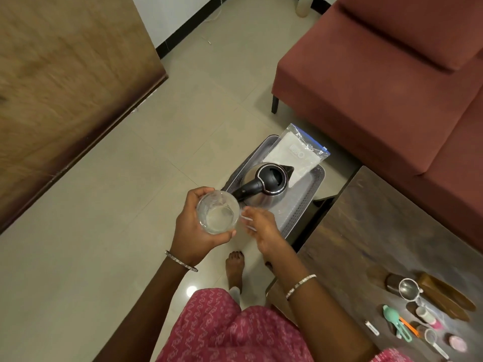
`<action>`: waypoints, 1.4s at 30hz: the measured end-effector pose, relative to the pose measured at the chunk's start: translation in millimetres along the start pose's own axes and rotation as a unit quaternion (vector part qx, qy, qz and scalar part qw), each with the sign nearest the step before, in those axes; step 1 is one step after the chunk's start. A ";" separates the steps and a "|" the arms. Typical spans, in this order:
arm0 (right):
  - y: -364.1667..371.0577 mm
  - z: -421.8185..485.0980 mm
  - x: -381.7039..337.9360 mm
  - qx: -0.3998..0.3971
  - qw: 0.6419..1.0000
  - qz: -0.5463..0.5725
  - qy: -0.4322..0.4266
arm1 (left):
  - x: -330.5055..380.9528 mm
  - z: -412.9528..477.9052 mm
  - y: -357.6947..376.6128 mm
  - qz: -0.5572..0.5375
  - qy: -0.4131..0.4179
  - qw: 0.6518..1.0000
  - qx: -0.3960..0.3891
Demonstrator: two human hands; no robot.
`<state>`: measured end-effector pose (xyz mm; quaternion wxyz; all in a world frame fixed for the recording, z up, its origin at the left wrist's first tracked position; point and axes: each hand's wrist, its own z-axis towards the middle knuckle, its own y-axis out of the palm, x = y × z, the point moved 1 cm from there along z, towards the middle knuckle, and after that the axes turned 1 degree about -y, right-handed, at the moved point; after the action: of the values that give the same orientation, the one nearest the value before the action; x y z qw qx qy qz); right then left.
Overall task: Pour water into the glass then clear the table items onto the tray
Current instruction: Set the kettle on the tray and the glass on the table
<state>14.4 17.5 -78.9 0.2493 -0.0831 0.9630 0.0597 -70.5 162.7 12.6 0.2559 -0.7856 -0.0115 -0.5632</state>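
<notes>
The left hand [194,228] wraps around a glass [218,216] with water in it, up above the floor. The right hand [261,229] is just beside the glass, fingers loose, holding nothing. Past them a kettle [266,185] sits on a tray [300,205] with a bag [298,152].

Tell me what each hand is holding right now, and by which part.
The left hand grips the glass around its side wall, fingers wrapped beneath the rim. The right hand hangs open beside the glass, holding nothing.

Blurred, unreadable logo on plastic bag [300,155]
</notes>
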 end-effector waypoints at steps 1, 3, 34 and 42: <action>-12.0 -8.5 2.6 -0.008 1.000 -0.028 -0.013 | 4.4 -2.2 3.4 0.001 0.007 1.000 -0.010; -34.7 -26.9 5.4 -0.040 0.995 -0.077 -0.057 | 15.5 -8.3 11.5 0.008 0.022 0.999 -0.024; -451.5 -335.2 176.3 0.108 0.877 -0.168 -0.436 | 180.0 -331.2 356.9 -0.016 0.159 0.928 -0.337; -531.2 -351.2 223.0 0.232 0.874 -0.137 -0.405 | 204.7 -368.5 437.3 -0.014 0.145 0.879 -0.454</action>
<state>-242.1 -586.6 77.8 0.6355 -0.1222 0.7428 -0.1714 -185.7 -425.4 111.3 -0.1384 -0.7246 0.2719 -0.6179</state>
